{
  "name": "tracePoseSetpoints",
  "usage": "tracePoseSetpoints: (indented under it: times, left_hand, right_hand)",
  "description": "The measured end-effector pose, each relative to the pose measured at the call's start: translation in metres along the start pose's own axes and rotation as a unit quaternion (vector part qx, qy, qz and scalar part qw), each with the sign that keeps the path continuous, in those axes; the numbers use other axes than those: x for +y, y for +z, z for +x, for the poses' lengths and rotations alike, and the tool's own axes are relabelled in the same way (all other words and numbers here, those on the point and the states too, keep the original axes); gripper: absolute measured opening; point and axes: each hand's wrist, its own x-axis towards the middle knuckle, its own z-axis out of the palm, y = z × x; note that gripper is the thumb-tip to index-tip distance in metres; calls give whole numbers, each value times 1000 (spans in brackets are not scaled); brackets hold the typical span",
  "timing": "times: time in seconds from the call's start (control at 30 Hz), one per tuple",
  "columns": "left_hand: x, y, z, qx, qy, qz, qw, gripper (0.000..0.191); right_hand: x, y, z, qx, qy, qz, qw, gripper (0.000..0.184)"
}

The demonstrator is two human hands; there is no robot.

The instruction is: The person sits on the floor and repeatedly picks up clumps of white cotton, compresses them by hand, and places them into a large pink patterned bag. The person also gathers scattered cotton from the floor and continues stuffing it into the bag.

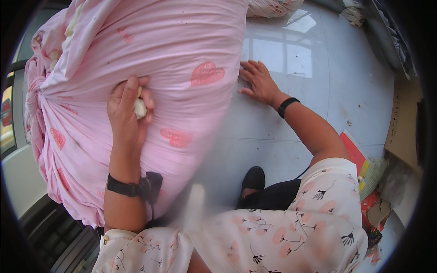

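Note:
A large bundle wrapped in pink cloth (153, 65) with red heart prints fills the left side, gathered into a knot (36, 85) at its left end. My left hand (129, 102) is over the bundle, fingers curled around a small whitish lump (140, 108); its material is unclear. At the bundle's right edge, my right hand (254, 80) reaches low with its fingers spread and nothing visible in them. Those fingertips meet the cloth's edge, and whether they press on it or on the floor is hard to tell. Both wrists wear black straps.
Glossy pale floor tiles (307, 112) carry small bits of debris. A cardboard box (403, 119) and a red printed packet (353, 150) lie on the right. Another patterned cloth bundle (273, 7) lies at the top. My black shoe (253, 179) stands below.

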Motion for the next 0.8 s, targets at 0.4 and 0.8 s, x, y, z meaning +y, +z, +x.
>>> tracePoseSetpoints:
  times: [0.4, 0.8]
  left_hand:
    - [0, -4, 5, -85, 13, -28, 996, 31]
    - [10, -3, -16, -219, 46, -108, 969, 29]
  right_hand:
    - [-5, -23, -69, -161, 155, 107, 969, 29]
    - [-73, -236, -16, 258, 60, -3, 964, 22]
